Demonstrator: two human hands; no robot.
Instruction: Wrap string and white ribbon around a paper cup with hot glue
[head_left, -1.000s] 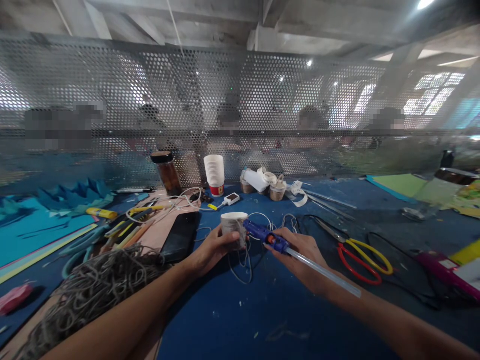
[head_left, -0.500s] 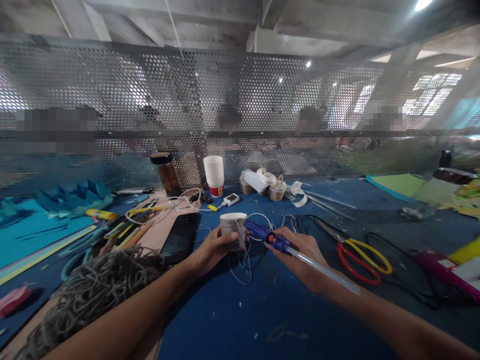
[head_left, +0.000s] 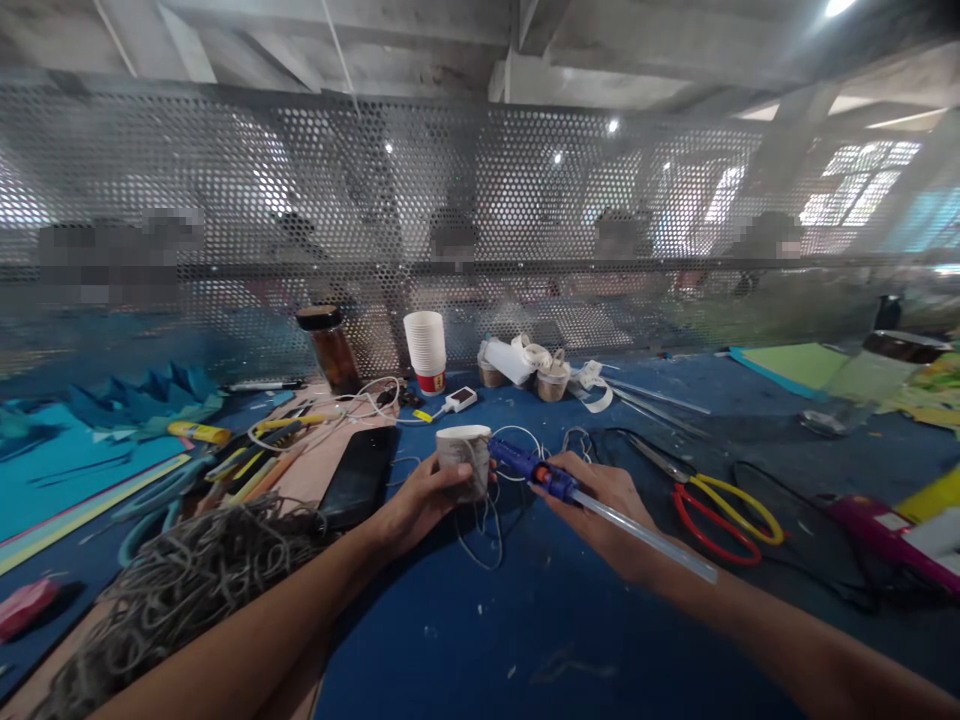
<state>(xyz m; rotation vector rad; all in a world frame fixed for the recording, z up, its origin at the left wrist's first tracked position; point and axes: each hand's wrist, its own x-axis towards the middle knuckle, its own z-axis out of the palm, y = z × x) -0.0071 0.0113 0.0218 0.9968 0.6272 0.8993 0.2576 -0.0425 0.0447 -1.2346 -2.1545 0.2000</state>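
Note:
My left hand (head_left: pixel 416 503) is wrapped round a small paper cup (head_left: pixel 463 455) partly covered in grey cord, held just above the blue table (head_left: pixel 525 620). My right hand (head_left: pixel 607 505) grips a blue hot-glue gun (head_left: pixel 534 472) with a clear glue stick (head_left: pixel 645 540) poking out of its back. The gun's nozzle touches the cup's right side. Loose white and grey cord hangs under the cup.
A heap of grey cord (head_left: pixel 180 580) lies at front left beside a black phone (head_left: pixel 360 475). Red and yellow scissors (head_left: pixel 712 500) lie to the right. A stack of paper cups (head_left: pixel 424 350), a brown jar (head_left: pixel 326 348) and wrapped cups (head_left: pixel 525 365) stand by the perforated screen (head_left: pixel 480 200).
Hardly anything differs; both hands, the cup and the glue gun have shifted very slightly left in view as the head moved.

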